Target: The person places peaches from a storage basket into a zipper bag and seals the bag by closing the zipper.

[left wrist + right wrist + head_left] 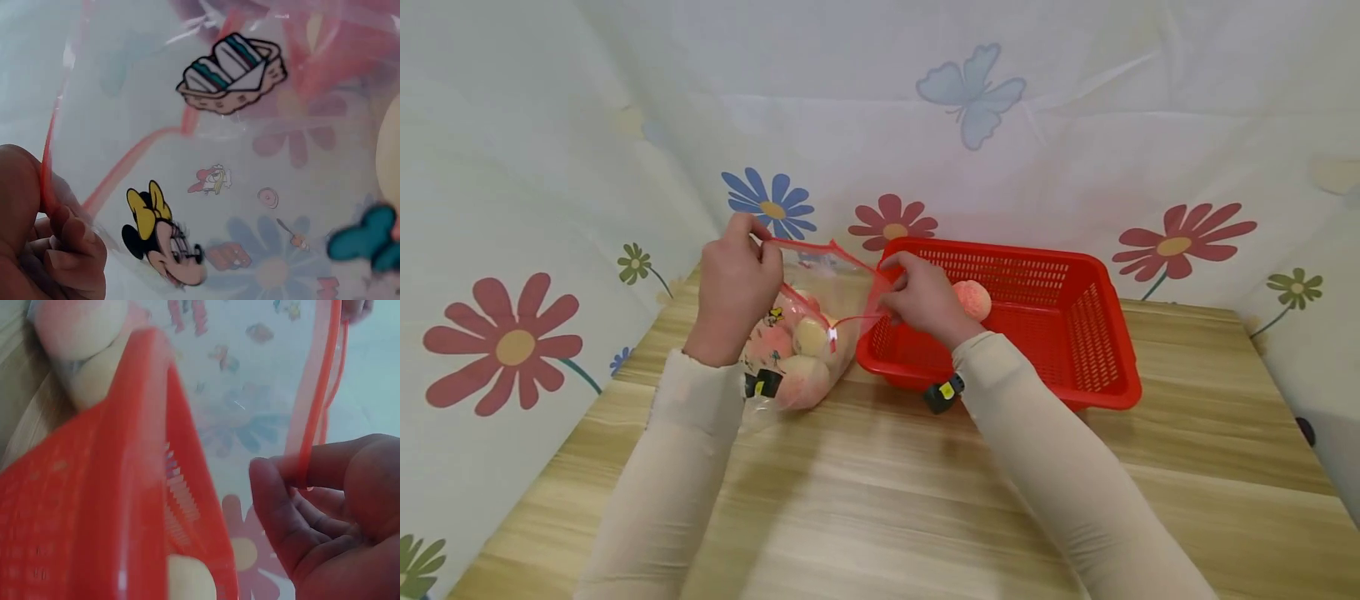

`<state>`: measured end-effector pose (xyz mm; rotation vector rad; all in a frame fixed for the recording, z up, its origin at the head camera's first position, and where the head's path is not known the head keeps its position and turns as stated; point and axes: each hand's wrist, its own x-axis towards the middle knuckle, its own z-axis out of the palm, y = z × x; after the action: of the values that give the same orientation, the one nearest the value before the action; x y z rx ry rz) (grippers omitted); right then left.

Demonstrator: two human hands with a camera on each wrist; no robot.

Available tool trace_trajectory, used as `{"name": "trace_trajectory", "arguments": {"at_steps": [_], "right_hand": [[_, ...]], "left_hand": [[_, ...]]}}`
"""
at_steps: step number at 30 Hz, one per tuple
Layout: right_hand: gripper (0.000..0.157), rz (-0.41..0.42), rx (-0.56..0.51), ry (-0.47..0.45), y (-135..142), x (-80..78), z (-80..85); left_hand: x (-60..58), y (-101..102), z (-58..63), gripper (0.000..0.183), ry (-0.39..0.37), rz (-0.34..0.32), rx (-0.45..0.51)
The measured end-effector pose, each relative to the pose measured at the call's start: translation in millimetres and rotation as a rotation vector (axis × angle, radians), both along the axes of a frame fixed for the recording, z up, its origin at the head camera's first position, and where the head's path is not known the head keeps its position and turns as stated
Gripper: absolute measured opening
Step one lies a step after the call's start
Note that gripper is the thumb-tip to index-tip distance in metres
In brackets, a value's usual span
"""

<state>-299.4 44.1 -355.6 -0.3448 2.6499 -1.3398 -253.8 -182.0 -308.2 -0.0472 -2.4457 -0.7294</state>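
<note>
A clear zip bag (850,292) with a red-edged mouth and printed cartoon figures stands on the table, its mouth spread apart. Several pink-and-cream peaches (805,379) lie inside it. My left hand (739,275) pinches the left end of the bag's mouth; the left wrist view shows those fingers (78,250) on the red edge. My right hand (925,296) pinches the right end between thumb and finger, above the rim of a red plastic basket (1120,350). One peach (973,300) sits in the basket behind the right hand, partly hidden.
Both stand on a wood-grain table (865,500). Behind and beside it hangs a white cloth (1037,167) printed with flowers and a butterfly. The basket's left wall (134,469) stands close beside the bag and under the right hand.
</note>
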Motion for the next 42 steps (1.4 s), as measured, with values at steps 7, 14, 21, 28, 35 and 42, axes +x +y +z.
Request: {"name": "trace_trajectory", "arguments": {"at_steps": [7, 14, 21, 28, 35, 42], "right_hand": [[0.026, -0.05, -0.053, -0.013, 9, -0.7, -5.4], [0.022, -0.073, -0.112, -0.032, 11, -0.4, -9.7], [0.021, -0.067, -0.149, -0.072, 17, -1.8, -15.2], [0.028, -0.028, -0.089, -0.063, 29, -1.7, -16.9], [0.036, -0.064, 0.006, -0.045, 45, -4.6, -10.8], [0.034, -0.118, 0.03, -0.051, 59, -8.8, -4.3]], "left_hand": [[-0.8, -7, 1.6, 0.019, 0.048, 0.018, 0.029], [1.6, -5, 1.0, 0.022, -0.028, -0.055, 0.064], [-0.2, -1, -2.9, 0.026, -0.06, -0.16, 0.094], [0.4, 7, -11.2, 0.027, -0.023, -0.224, 0.114], [2.0, 13, -13.2, 0.025, -0.013, -0.231, 0.11], [3.0, 14, -14.6, 0.025, -0.029, -0.242, 0.118]]}}
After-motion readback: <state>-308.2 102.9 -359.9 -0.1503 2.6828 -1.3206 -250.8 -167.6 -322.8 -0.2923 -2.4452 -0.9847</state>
